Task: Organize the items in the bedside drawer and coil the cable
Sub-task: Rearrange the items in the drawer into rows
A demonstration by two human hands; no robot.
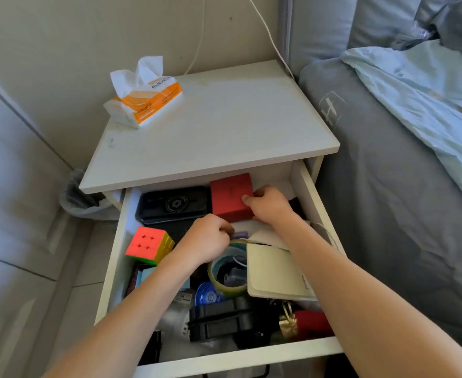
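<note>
The open bedside drawer [116, 257] is full of clutter. At its back, the right hand [269, 204] grips a red box [231, 197]. The left hand [205, 241] pinches a small purple item [240, 235] mid-drawer, above a tape roll [225, 271].

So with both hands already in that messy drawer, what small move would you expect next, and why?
Probably the right hand lifts the red cardboard box out onto the white bedside tabletop. Its fingers already grip the box's right side, the tabletop beside the orange tissue pack has bare space, and the white drawer is crowded. What the left hand grips is hidden.
</note>
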